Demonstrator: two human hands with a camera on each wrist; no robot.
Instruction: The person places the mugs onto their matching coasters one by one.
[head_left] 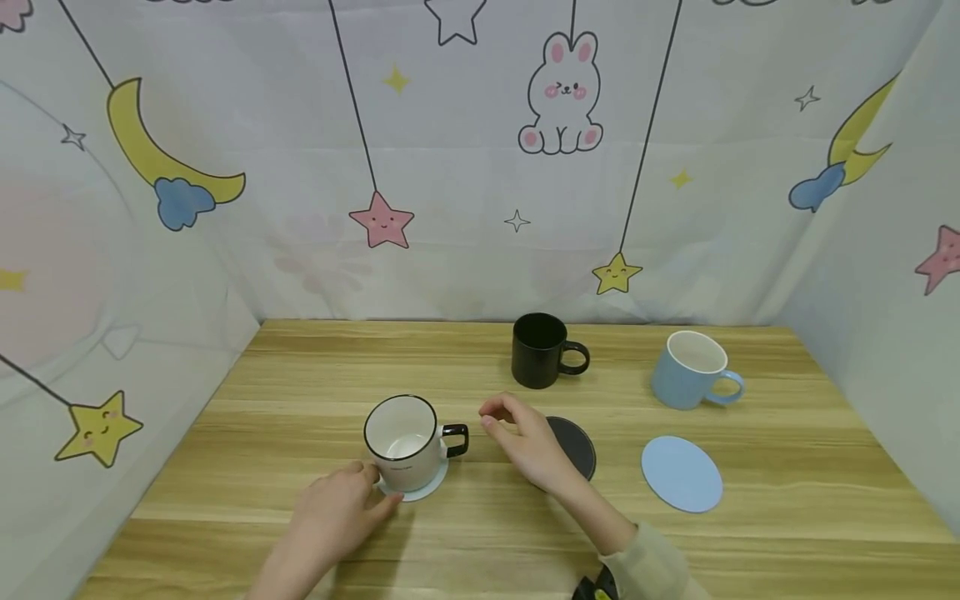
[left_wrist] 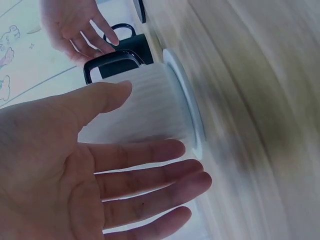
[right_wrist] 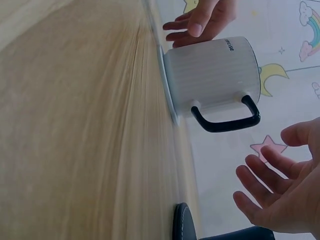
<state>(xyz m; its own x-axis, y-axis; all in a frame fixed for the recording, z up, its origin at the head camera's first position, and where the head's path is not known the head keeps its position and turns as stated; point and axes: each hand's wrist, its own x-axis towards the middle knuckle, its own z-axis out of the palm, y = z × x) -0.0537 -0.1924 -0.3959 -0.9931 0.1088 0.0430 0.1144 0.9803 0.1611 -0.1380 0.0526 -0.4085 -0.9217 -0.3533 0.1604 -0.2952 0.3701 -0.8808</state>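
A white mug [head_left: 403, 446] with a black rim and black handle stands upright on a pale round coaster [head_left: 427, 492]. My left hand [head_left: 337, 508] is at the mug's near left side, fingers and thumb spread close to its lower wall. In the left wrist view those fingers [left_wrist: 145, 155] are nearly straight, the thumb in front of the mug wall. To the right of the handle hovers my right hand [head_left: 528, 442], with nothing in it and its fingers loosely bent. Its forearm side partly covers a black round coaster [head_left: 576, 450].
Behind the right hand stands a black mug [head_left: 536, 354]. Farther right are a light blue mug [head_left: 681, 375] and a light blue round coaster [head_left: 681, 473]. A patterned white curtain [head_left: 465, 167] borders the wooden table [head_left: 315, 367] at the back and sides.
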